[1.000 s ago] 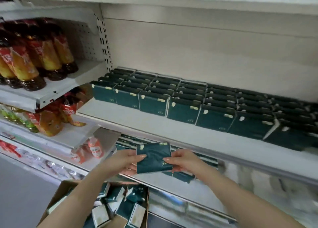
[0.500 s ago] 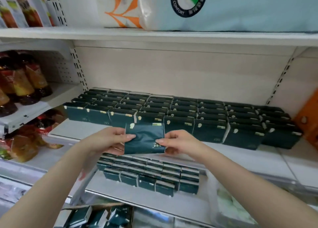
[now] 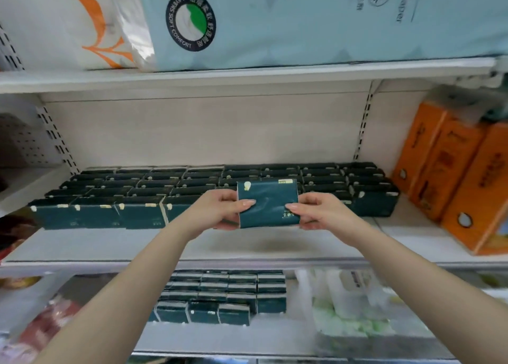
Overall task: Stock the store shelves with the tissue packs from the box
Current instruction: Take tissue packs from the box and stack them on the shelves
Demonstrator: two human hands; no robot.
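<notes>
I hold one dark green tissue pack [image 3: 268,203] upright in both hands, in front of the middle shelf [image 3: 247,247]. My left hand [image 3: 217,210] grips its left edge, thumb on the front. My right hand [image 3: 319,212] grips its right edge the same way. Behind the pack, rows of matching green tissue packs [image 3: 132,196] fill the back of that shelf; the front row stops at my hands. A smaller block of green packs [image 3: 222,295] lies on the shelf below. The box is out of view.
Orange tissue cartons [image 3: 450,177] stand at the right end of the middle shelf. Large pale blue and white paper bundles [image 3: 275,20] sit on the top shelf. White plastic-wrapped goods [image 3: 349,306] lie at lower right. A bare strip runs along the middle shelf's front.
Both hands have lifted the pack from below the shelf edge up to the level of the stocked rows and toward the right. My view has tilted upward, so the box has dropped out of sight.
</notes>
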